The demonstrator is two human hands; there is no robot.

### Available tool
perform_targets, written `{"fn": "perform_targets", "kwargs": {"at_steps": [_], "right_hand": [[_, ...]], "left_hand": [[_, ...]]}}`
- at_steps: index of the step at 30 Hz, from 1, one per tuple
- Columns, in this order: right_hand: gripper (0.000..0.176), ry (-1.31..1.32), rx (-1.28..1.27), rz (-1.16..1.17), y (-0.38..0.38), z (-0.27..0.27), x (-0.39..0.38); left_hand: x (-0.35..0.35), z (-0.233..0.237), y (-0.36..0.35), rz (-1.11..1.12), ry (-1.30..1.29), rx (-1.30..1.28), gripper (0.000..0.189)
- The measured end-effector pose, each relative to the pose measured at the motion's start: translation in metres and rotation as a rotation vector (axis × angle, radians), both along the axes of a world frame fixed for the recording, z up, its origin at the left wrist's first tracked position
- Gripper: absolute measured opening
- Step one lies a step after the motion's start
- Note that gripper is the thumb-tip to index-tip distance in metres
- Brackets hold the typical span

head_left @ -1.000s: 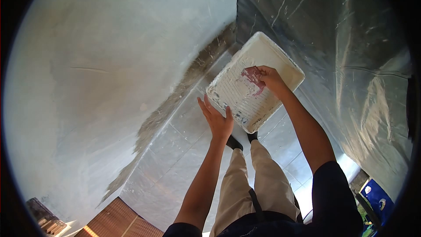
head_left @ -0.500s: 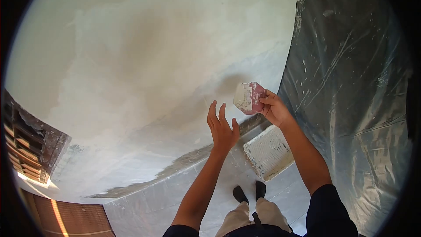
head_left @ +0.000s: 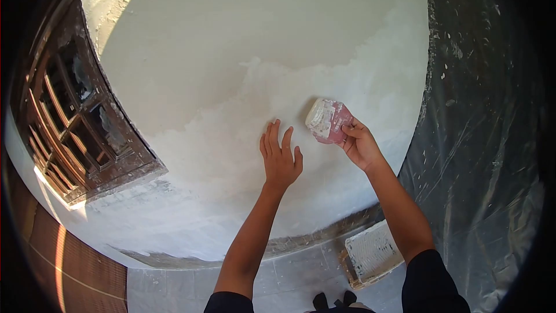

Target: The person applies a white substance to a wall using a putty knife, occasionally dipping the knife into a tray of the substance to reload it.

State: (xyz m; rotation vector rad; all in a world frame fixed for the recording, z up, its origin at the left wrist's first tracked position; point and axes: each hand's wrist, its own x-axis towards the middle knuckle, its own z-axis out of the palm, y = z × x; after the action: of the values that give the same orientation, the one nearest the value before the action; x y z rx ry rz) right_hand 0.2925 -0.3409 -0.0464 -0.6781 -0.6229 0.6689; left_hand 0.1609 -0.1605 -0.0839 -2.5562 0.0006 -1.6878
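Between the thumb and fingers of my right hand [head_left: 360,145] is a flat, many-sided, pink-red putty scraper [head_left: 329,120], its left part coated with thick white putty. The scraper is held up close in front of the wall [head_left: 231,98], which is patchy with pale, damp-looking coating. My left hand [head_left: 280,153] is raised just left of it, palm toward the wall and fingers apart, holding nothing. Its fingertips overlap the wall surface in this view.
On the tiled floor below stands a white, putty-smeared tray [head_left: 373,255]. Dark plastic sheeting [head_left: 475,139] hangs along the right side. A brown wooden window frame [head_left: 136,165] is at left, with a woven brown screen [head_left: 81,258] beneath it.
My view has tilted up and shifted left, bringing more of the window and upper wall in. The scraper stays in my right hand, and my left hand remains open beside it.
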Motion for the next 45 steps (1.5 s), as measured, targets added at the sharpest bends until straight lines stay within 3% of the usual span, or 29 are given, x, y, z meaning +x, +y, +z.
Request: {"fn": "perform_targets", "kwargs": {"at_steps": [6, 9, 11, 12, 14, 15, 18, 24, 31, 37, 39, 41, 43, 45], "right_hand": [[0.036, -0.120, 0.080, -0.049, 0.026, 0.054, -0.030], [0.034, -0.247, 0.073, -0.204, 0.045, 0.070, -0.041], [0.034, -0.738, -0.003, -0.599, 0.057, 0.075, -0.050], [0.034, -0.744, 0.012, -0.599, 0.059, 0.081, -0.059], [0.037, -1.097, -0.022, -0.868, 0.060, 0.090, -0.079], [0.037, -1.101, -0.010, -0.876, 0.065, 0.091, -0.082], [0.056, -1.429, 0.122, -1.167, 0.084, 0.081, -0.079], [0.051, -1.690, 0.062, -1.383, 0.130, 0.051, -0.064], [0.046, -1.711, -0.076, -1.451, 0.152, 0.038, -0.063], [0.044, -1.832, -0.115, -1.398, 0.114, 0.015, -0.059], [0.037, -1.764, -0.037, -1.426, 0.086, 0.030, -0.067], [0.044, -1.688, 0.018, -1.396, 0.065, 0.063, -0.069], [0.054, -1.548, -0.112, -1.235, 0.054, 0.100, -0.068], [0.063, -1.536, -0.022, -1.216, 0.056, 0.136, -0.056]], "left_hand": [[-0.022, 0.051, 0.029, 0.135, -0.053, 0.093, 0.059], [-0.032, 0.071, 0.046, 0.175, -0.045, 0.147, 0.058], [-0.038, 0.070, 0.056, 0.161, -0.052, 0.184, 0.058], [-0.041, 0.068, 0.061, 0.141, -0.047, 0.210, 0.057], [-0.049, 0.061, 0.075, 0.160, -0.017, 0.271, 0.056], [-0.051, 0.062, 0.081, 0.174, 0.020, 0.325, 0.054], [-0.051, 0.067, 0.095, 0.178, 0.025, 0.405, 0.051], [-0.042, 0.065, 0.104, 0.217, -0.087, 0.466, 0.049], [-0.040, 0.058, 0.110, 0.199, -0.171, 0.491, 0.050], [-0.039, 0.060, 0.108, 0.203, -0.129, 0.507, 0.052], [-0.038, 0.062, 0.103, 0.281, -0.079, 0.487, 0.050], [-0.039, 0.066, 0.098, 0.330, -0.039, 0.513, 0.051], [-0.042, 0.070, 0.092, 0.383, 0.003, 0.541, 0.052], [-0.044, 0.075, 0.087, 0.403, 0.114, 0.571, 0.052]]}}
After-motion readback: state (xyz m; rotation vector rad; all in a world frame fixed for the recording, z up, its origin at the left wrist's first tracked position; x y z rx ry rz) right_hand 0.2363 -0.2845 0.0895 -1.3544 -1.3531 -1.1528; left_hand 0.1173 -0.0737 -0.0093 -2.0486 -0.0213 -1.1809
